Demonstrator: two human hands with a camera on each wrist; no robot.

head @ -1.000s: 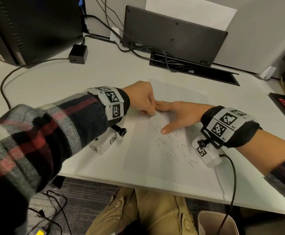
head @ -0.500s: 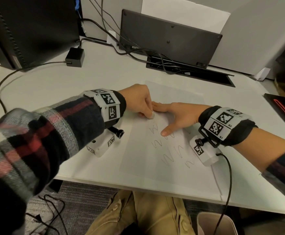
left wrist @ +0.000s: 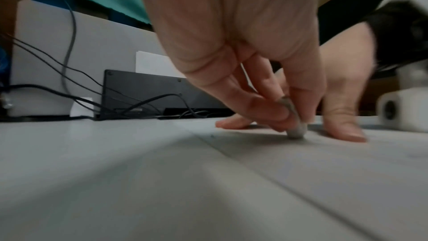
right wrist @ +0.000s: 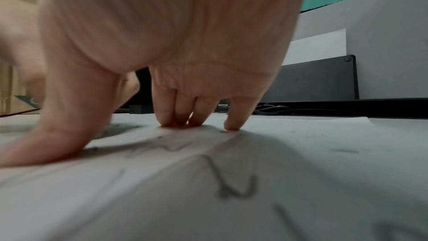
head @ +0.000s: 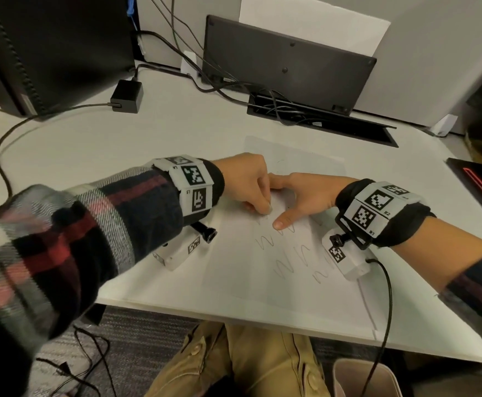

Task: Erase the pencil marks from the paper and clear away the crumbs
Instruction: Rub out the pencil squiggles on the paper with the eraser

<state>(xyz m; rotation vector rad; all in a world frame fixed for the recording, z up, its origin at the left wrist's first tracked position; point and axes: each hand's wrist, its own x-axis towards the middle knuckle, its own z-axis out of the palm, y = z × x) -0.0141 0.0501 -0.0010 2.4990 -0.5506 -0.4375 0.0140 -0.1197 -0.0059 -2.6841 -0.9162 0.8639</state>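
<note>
A white sheet of paper [head: 262, 276] lies on the desk with several wavy pencil marks [head: 288, 253] across its near half. My left hand [head: 251, 184] pinches a small grey-white eraser [left wrist: 295, 129] between thumb and fingers, its tip pressed on the paper near the topmost marks. My right hand [head: 299, 196] lies spread on the sheet just right of the eraser, thumb [head: 281, 223] and fingertips [right wrist: 231, 124] pressing the paper down. A few dark crumbs [right wrist: 92, 148] lie beside the thumb in the right wrist view.
A black keyboard [head: 285, 61] leans upright at the back of the white desk [head: 90, 144], with a cable slot [head: 320, 121] and cables in front. A black power adapter [head: 126, 96] sits at back left, a computer tower [head: 48, 47] beyond it. A bin [head: 368, 376] stands below the front edge.
My left hand has slid the eraser slightly down the sheet toward the marks by the right thumb. The right hand stays pressed in place.
</note>
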